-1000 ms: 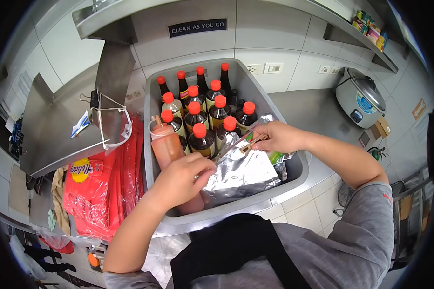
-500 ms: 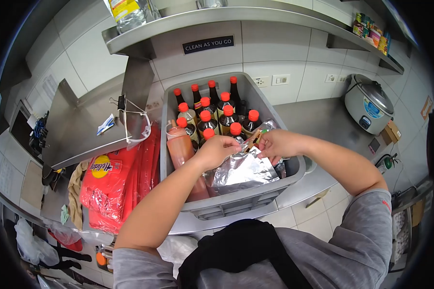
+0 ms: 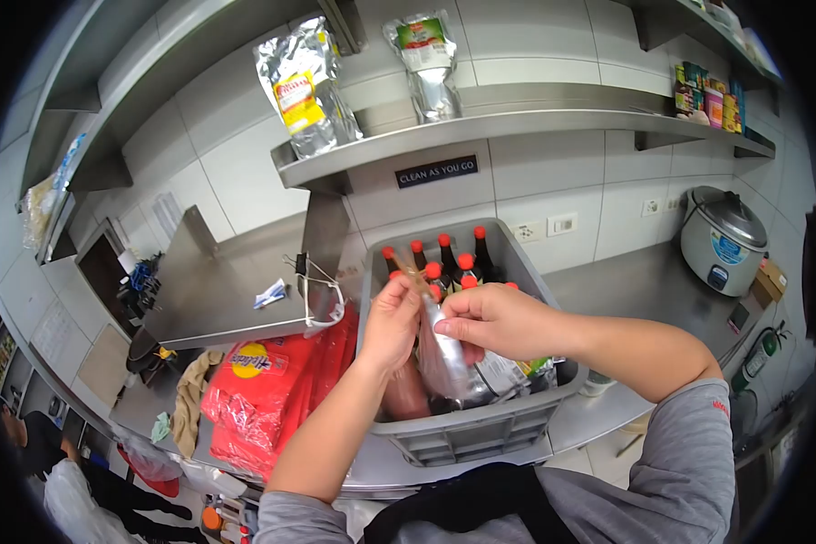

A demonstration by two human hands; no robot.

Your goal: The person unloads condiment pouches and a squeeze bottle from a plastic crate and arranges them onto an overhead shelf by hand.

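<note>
My left hand (image 3: 394, 319) pinches the top edge of a silver foil pouch (image 3: 444, 355), seen nearly edge-on, with a brownish clear part near its top. My right hand (image 3: 494, 319) is closed on the pouch's other side, thumb against the foil. Both hands are above a grey plastic crate (image 3: 480, 442). Inside it stand several dark sauce bottles (image 3: 480, 252) with red caps, partly hidden by my hands. A reddish-orange container (image 3: 405, 396) sits at the crate's near left, and another silver packet (image 3: 501, 374) lies at its near right.
Red plastic packs (image 3: 258, 399) and a tan cloth (image 3: 189, 403) lie left of the crate. A rice cooker (image 3: 721, 245) stands at the right. Foil pouches (image 3: 308, 95) rest on the steel shelf (image 3: 517, 122) above. Another person (image 3: 45, 444) is at the lower left.
The view has tilted upward, showing more of the shelf. Both hands have lifted the foil pouch and turned it from lying flat over the crate to upright, nearly edge-on.
</note>
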